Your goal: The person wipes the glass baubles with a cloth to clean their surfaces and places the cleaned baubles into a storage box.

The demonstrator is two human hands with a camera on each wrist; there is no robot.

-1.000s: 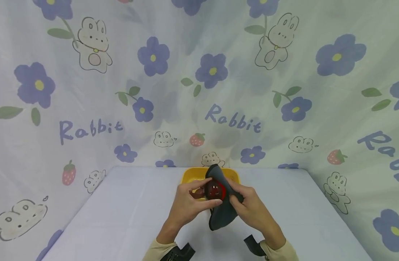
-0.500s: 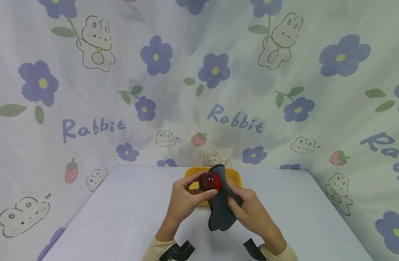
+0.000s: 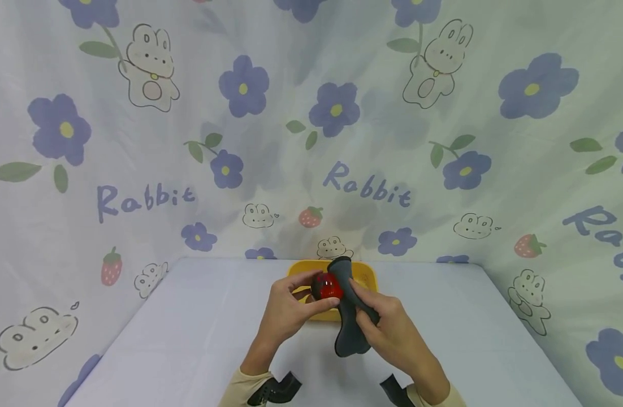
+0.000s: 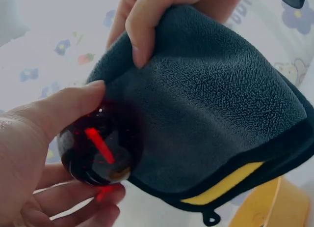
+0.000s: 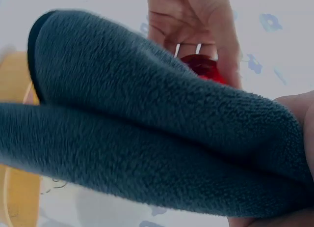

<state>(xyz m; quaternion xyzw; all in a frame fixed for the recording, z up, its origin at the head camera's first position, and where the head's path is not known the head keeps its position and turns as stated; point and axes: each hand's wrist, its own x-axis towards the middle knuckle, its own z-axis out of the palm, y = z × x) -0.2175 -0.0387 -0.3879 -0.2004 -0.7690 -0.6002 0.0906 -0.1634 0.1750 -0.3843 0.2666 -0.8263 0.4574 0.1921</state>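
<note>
My left hand (image 3: 286, 308) holds a see-through, glossy red ball (image 3: 328, 286) between thumb and fingers. In the left wrist view the ball (image 4: 105, 143) looks dark red and has a bright red streak. My right hand (image 3: 388, 316) grips a bunched grey plush cleaning cloth (image 3: 352, 328). The cloth has a black border, a yellow strip (image 4: 223, 183) and a small hanging loop (image 4: 211, 219). Its upper part lies against the ball's right side in the head view. From the right wrist, folded cloth (image 5: 147, 114) covers much of the ball.
Behind the hands on the white table (image 3: 215, 316) stands a yellow tray (image 3: 297, 268), partly hidden by the hands and cloth. A patterned curtain (image 3: 271, 169) with flowers and rabbits hangs at the back and sides. Black straps with mounts (image 3: 278, 390) sit on both wrists.
The ball has shifted slightly up and left in the head view, and its bright red part shows more. The cloth is folded narrower, its lower end moved a little right.
</note>
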